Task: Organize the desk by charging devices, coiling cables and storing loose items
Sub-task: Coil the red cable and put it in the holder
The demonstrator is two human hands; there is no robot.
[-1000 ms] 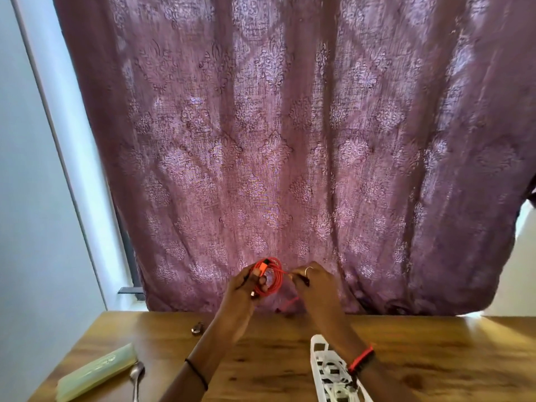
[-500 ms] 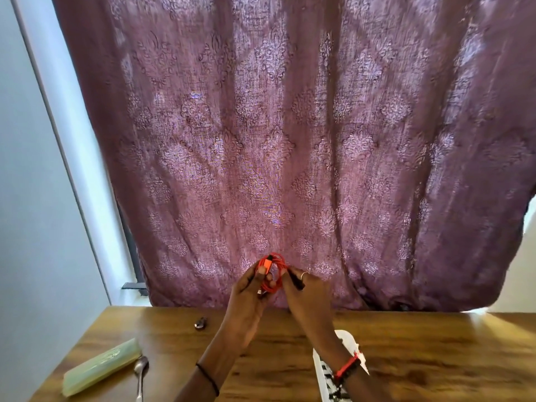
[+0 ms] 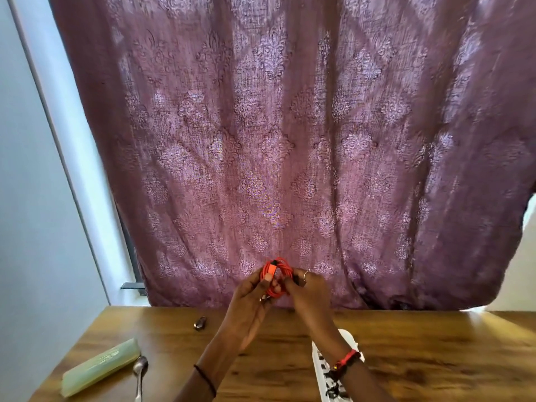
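Since a second ago the hands have closed in on each other. The loose red tail that ran between them no longer shows, and the cable is now one tight coil.

- Cable: red-orange, a small upright bundle held in the air above the far edge of the table, in front of the curtain. An orange plug end sits at its upper left.
- Left hand: fingers curled round the left side of the coil, thumb on the plug end.
- Right hand: fingertips pinch the right side of the coil. There is a dark bit at the fingertips; can't tell what it is. Ring on one finger.
- The two hands touch or nearly touch across the coil.

Around them:
- White power strip on the table under the right forearm, partly covered by it. A red band on that wrist lies over it.
- Small dark object on the table left of the left forearm, apart from it.
- Pale green case near the table's left edge, with a spoon just beside it on the right.
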